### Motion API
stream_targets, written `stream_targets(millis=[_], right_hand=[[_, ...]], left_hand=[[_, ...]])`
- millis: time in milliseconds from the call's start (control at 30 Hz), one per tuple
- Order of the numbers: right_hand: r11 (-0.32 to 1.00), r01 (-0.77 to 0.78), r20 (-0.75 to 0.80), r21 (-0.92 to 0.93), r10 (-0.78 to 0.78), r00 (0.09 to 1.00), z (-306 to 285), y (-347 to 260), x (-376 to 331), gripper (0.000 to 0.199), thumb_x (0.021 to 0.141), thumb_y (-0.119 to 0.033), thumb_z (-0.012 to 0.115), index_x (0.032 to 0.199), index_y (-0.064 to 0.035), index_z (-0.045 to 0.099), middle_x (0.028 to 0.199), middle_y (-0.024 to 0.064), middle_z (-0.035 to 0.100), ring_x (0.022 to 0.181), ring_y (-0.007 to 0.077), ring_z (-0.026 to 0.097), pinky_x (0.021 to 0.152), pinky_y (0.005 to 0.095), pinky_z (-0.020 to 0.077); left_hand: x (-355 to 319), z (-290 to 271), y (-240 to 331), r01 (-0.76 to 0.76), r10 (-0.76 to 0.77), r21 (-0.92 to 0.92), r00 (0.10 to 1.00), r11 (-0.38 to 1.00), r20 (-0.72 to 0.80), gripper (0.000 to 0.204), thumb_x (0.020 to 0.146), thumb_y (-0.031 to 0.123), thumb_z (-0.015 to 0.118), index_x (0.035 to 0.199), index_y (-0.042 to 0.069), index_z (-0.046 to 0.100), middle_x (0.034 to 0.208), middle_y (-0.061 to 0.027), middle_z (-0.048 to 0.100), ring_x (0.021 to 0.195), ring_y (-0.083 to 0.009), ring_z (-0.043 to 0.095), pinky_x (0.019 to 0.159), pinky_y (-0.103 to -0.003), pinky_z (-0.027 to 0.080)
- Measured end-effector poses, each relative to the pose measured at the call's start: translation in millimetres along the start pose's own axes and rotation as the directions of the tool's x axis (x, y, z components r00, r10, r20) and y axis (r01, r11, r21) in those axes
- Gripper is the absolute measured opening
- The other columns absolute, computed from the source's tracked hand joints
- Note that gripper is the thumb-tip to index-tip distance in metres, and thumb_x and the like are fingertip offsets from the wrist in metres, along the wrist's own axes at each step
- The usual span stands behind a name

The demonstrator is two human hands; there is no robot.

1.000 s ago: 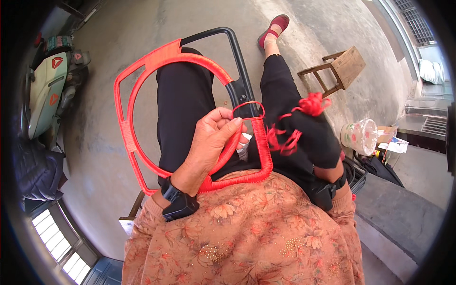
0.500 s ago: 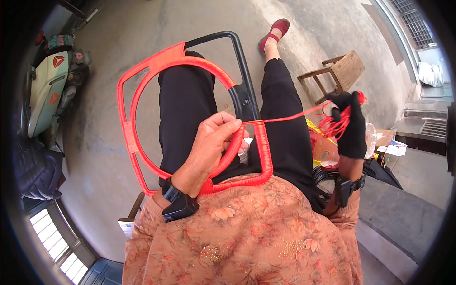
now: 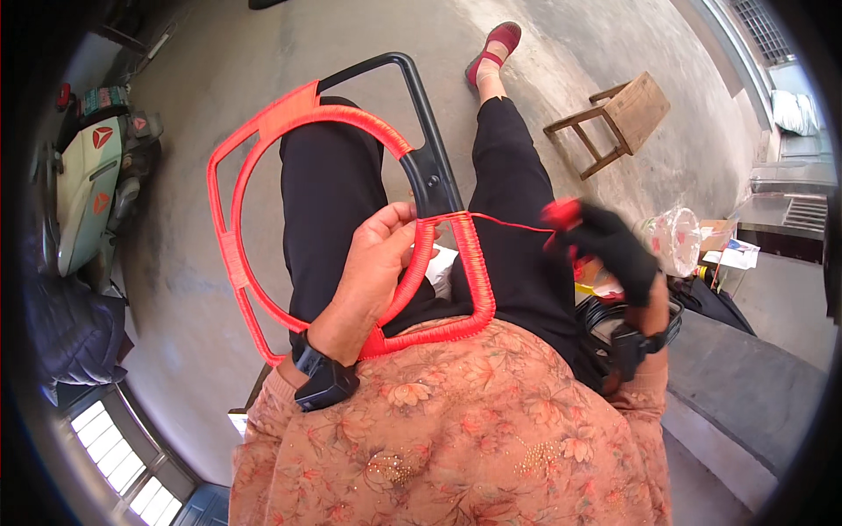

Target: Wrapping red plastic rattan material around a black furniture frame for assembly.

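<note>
A black frame [image 3: 434, 181] with a round inner ring rests across my thighs. Most of it is tightly wrapped in red cord; its upper right corner and a joining plate are bare black. My bare left hand [image 3: 370, 267] is closed on the ring beside that plate, thumb and fingers pinching it where the wrapping stops. From there a strand of red cord [image 3: 513, 223] runs right, sagging slightly. My right hand [image 3: 611, 250], in a black fingerless glove and blurred by motion, is closed around a red cord bundle [image 3: 561, 213] above my right thigh.
A small wooden stool [image 3: 627, 118] stands on the concrete floor, ahead to the right. Beside my right hip lie a black coiled cable [image 3: 605, 316], a clear plastic container [image 3: 675, 241] and papers [image 3: 735, 254]. A pale motor scooter [image 3: 92, 188] is parked at the left.
My right hand has come left and slightly down with the cord bundle, and the strand has slackened. Its loose loops no longer show. The frame sits slightly further left in view.
</note>
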State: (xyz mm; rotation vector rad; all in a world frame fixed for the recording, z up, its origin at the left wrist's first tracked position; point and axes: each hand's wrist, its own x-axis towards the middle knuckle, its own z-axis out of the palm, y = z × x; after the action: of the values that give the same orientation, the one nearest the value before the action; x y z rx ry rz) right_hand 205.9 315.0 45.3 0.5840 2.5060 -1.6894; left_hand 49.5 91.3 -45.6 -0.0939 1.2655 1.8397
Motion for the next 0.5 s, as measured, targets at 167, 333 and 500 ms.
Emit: stream_targets(millis=[167,333,500], right_hand=[[0.998,0.031,0.256,0.056,-0.044,0.966,83.2,28.9,66.9,0.054,0.081,-0.011,0.067,0.13,-0.0039,0.047,0.1,0.0186,0.064,0.091,0.0245,0.064,0.078,0.0339,0.0497],[0.98,0.064,0.013,0.188,-0.067,0.998,81.9,12.4,84.7,0.052,0.077,-0.005,0.069,0.126,-0.0042,0.051,0.106,0.0186,0.063,0.093,0.0255,0.064,0.077,0.0336,0.0503],[0.964,0.244,-0.373,0.109,-0.188,0.909,88.9,10.8,96.7,0.047,0.075,-0.008,0.072,0.119,-0.0036,0.056,0.115,0.0172,0.059,0.106,0.0282,0.059,0.083,0.0358,0.0491]], left_hand=[[1.7,-0.7,3.4,0.103,-0.112,0.109,0.991,0.989,0.078,0.016,0.094,0.011,0.053,0.107,0.002,0.058,0.098,-0.0075,0.066,0.086,-0.0137,0.063,0.074,-0.026,0.051],[-5.1,-2.9,-1.2,-0.094,0.094,0.163,0.996,0.982,0.006,0.015,0.094,0.009,0.054,0.106,0.001,0.058,0.094,-0.0059,0.065,0.08,-0.0101,0.061,0.073,-0.023,0.049],[-11.0,10.4,4.9,-0.555,0.608,0.325,0.789,0.765,-0.084,0.013,0.095,0.003,0.051,0.106,0.0,0.056,0.091,-0.0038,0.062,0.079,-0.0079,0.058,0.072,-0.021,0.048]])
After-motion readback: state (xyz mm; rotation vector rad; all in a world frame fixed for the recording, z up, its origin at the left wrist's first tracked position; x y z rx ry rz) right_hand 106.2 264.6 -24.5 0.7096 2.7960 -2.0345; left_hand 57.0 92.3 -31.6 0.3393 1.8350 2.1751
